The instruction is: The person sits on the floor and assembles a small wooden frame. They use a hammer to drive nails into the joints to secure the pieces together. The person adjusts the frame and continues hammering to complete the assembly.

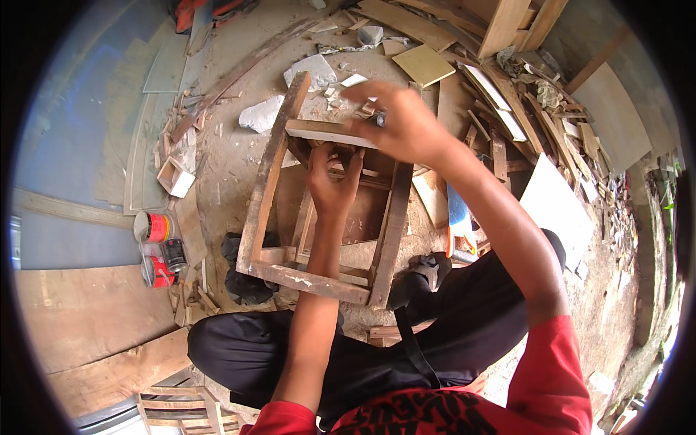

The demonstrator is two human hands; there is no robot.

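A worn wooden frame (388, 239), with legs and crossbars like a small stool, lies tilted in front of my lap. My left hand (335, 185) reaches up through it, with its thumb and fingers bent against the underside of the far crossbar (319, 131). Part of those fingertips is hidden by the bar. Over the right end of that bar is my right hand (406, 127), its fingers bent and smeared by motion. Something small and shiny shows by its fingers; I cannot tell whether the hand holds it.
Broken white blocks (262, 114) lie beyond the frame. Scrap boards (500, 109) pile up at the far right. A handsaw (458, 214) rests by my right knee. Red and black cans (158, 226) stand at left, near a plywood sheet (101, 301). A slatted wooden piece (177, 409) is at lower left.
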